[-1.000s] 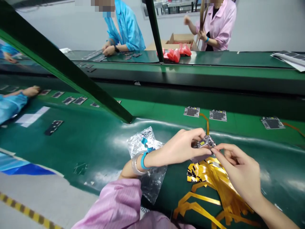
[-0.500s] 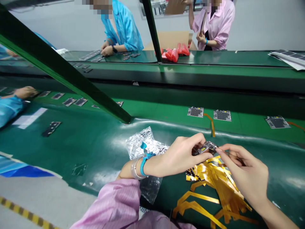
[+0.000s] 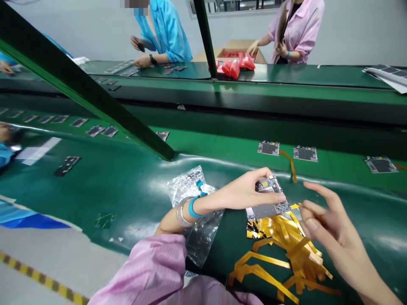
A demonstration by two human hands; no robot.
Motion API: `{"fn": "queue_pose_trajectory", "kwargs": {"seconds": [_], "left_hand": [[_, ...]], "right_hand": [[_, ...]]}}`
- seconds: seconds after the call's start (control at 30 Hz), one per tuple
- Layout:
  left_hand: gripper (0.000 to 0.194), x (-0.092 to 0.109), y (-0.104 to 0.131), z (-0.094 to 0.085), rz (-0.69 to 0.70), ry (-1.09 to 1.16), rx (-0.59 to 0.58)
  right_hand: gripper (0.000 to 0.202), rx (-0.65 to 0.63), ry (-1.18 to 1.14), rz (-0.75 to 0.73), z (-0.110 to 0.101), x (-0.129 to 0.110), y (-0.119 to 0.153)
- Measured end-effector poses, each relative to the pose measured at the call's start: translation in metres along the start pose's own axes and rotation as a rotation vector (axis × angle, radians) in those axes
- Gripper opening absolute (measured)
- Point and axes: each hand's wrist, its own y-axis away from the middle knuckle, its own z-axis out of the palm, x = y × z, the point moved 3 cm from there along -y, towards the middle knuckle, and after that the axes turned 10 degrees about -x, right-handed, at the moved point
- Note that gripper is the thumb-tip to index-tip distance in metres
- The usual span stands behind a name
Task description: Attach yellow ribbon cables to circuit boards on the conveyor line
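My left hand (image 3: 244,192) grips a grey circuit board (image 3: 265,210), thumb across its face and fingers behind its top edge. The board is tilted, its face turned up towards me. At its right edge shows a short bit of orange flex cable (image 3: 295,206), leading to my right hand (image 3: 333,231). The right thumb and middle finger pinch this cable while the index finger points out free. Whether its end is joined to the board cannot be made out. Directly below both hands lies a heap of orange flex cables (image 3: 276,228).
A clear plastic bag (image 3: 203,245) lies under my left forearm. Boards (image 3: 269,148) stand along the green belt (image 3: 216,148), some with cables. A slanting green post (image 3: 127,123) crosses at left. Co-workers (image 3: 170,34) work across the line; red bags (image 3: 232,69) lie there.
The board has turned from nearly edge-on to face up. My right hand has drawn back slightly to the right and lifted its index finger. Belt boards appear shifted right.
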Motion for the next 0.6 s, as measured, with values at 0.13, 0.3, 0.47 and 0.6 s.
{"fn": "queue_pose_trajectory", "kwargs": {"seconds": [0.13, 0.3, 0.47, 0.6], "left_hand": [[0.035, 0.003, 0.001, -0.002, -0.054, -0.071, -0.066], [0.030, 0.008, 0.007, -0.001, -0.059, -0.180, -0.092], [0.025, 0.009, 0.010, 0.001, -0.118, -0.269, -0.121], [0.022, 0.009, 0.012, 0.003, -0.165, -0.262, -0.141]], "right_hand": [[0.020, -0.140, -0.150, 0.070, 0.000, 0.004, 0.003], [0.034, -0.250, -0.156, 0.238, 0.002, 0.004, 0.004], [0.040, -0.188, -0.325, 0.317, 0.004, 0.003, 0.005], [0.039, -0.205, -0.306, 0.327, 0.005, 0.007, 0.004]]}}
